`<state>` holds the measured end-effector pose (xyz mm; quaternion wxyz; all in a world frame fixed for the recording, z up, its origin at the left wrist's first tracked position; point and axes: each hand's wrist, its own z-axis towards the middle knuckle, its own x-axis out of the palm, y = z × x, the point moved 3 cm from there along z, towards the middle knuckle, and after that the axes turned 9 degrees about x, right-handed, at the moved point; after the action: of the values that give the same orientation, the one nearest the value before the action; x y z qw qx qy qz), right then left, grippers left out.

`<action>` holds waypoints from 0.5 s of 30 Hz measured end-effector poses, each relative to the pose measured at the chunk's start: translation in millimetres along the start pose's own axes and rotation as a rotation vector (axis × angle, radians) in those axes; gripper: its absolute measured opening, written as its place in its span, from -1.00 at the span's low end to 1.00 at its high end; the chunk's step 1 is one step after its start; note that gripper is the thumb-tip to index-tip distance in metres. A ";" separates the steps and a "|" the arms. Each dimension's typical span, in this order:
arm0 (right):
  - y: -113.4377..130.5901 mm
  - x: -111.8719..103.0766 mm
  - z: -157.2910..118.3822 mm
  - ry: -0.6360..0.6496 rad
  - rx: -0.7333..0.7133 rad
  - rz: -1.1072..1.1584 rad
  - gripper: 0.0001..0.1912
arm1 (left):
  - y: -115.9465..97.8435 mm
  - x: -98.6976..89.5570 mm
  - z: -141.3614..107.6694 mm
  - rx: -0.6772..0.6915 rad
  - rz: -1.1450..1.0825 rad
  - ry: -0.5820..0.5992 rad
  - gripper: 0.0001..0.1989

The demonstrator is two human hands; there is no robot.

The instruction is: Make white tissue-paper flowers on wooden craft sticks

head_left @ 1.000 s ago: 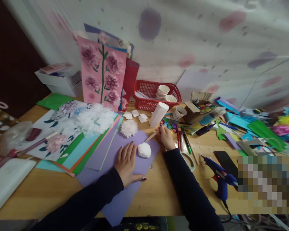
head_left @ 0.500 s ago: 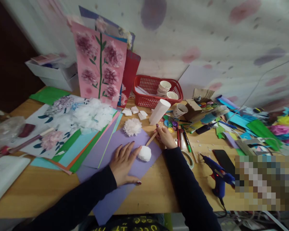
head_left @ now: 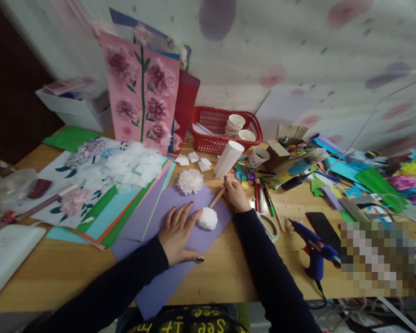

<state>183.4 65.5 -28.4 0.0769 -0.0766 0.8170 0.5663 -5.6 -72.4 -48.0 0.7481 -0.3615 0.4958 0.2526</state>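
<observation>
My left hand (head_left: 180, 231) lies on a purple sheet of paper (head_left: 173, 286), fingers stretched out and thumb apart. Its index fingertip reaches the left edge of a small white paper piece with a scalloped outline (head_left: 208, 218). My right hand (head_left: 236, 195) is closed around a flat wooden stick (head_left: 217, 197), which slants down to the left. The stick's tip is just above the white piece; whether they touch, I cannot tell. Beyond my left fingers, a fluffy white paper flower (head_left: 190, 181) sits on the sheet's far edge.
Behind stand a white roll (head_left: 229, 159), a red basket (head_left: 208, 144) with paper cups, and small white squares (head_left: 204, 164). To the right lie scissors (head_left: 271, 226), a blue glue gun (head_left: 314, 247) and a phone (head_left: 322, 227). A pink flower picture (head_left: 138, 92) stands back left.
The view has shifted slightly. Both hands, the wooden stick and the white paper piece stay in nearly the same places.
</observation>
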 end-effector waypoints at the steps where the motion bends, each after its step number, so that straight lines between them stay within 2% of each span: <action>1: -0.9 -1.4 0.8 -0.015 -0.003 0.001 -0.44 | 0.1 -0.2 -0.1 -0.001 0.000 -0.002 0.21; 7: -4.4 -10.1 5.0 -0.091 -0.025 -0.023 -0.44 | 0.7 1.1 0.1 -0.008 0.003 0.030 0.21; 15: -4.9 2.6 0.0 0.019 -0.022 -0.155 -0.45 | 1.3 2.1 0.7 -0.019 0.027 0.062 0.17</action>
<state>181.9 63.7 -33.4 0.1117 -0.1459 0.8031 0.5668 -5.3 -71.0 -50.2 0.7256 -0.3692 0.5211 0.2561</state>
